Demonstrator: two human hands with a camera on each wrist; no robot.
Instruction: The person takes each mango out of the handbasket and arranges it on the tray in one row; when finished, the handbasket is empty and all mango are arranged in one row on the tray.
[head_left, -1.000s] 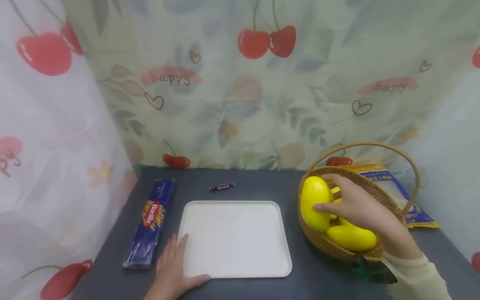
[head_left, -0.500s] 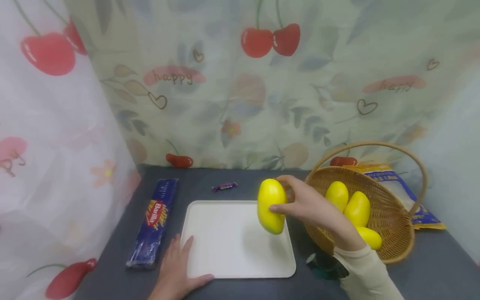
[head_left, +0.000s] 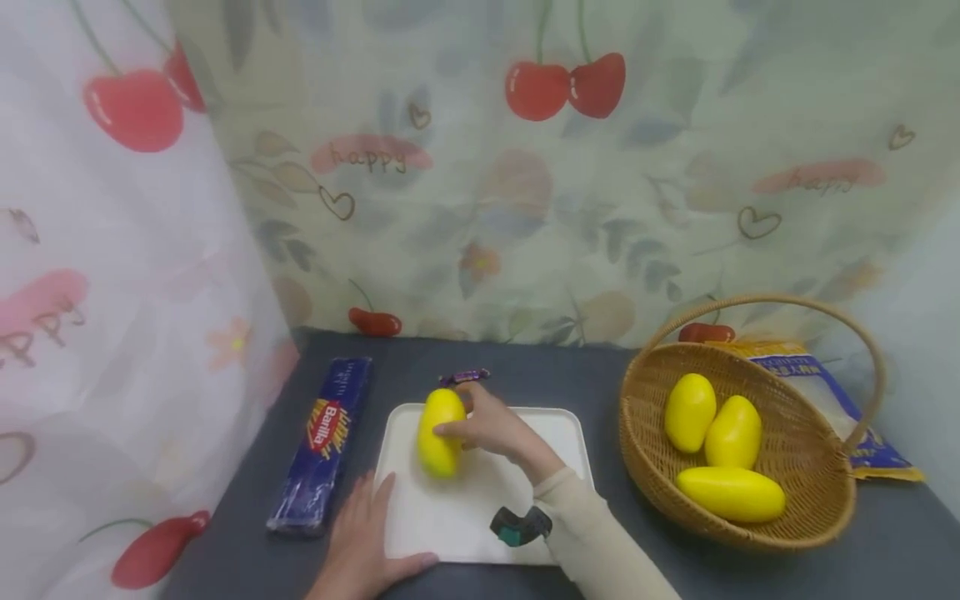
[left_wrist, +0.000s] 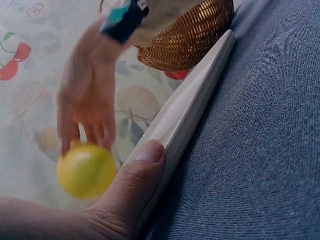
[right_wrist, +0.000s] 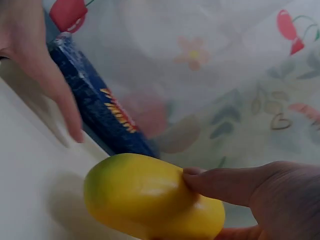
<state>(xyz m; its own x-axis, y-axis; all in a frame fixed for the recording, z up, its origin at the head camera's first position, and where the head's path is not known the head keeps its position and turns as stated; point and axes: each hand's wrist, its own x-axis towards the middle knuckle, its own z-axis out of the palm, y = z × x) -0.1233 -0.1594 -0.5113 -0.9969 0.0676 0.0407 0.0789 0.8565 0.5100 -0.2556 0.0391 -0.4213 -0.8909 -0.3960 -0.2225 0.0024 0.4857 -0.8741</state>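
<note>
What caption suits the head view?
Right hand holding a yellow oval fruit over a white rectangular tray; left hand at its left edge, woven brown basket at right.

From where I stand, a dark counter (head_left: 570, 375) extends below the right grip (head_left: 491, 427). Beyond the grip, a pale greenish sheet (head_left: 465, 200) rises, printed with red cherries (head_left: 537, 92) and "happy" lettering (head_left: 369, 158). Left of the grip: a whiter printed sheet (head_left: 172, 417). Right: a pale side surface (head_left: 937, 350). Lighting: diffuse.

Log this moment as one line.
right hand: grips yellow fruit over tray | left hand: touches tray edge | basket: three similar fruits
</note>
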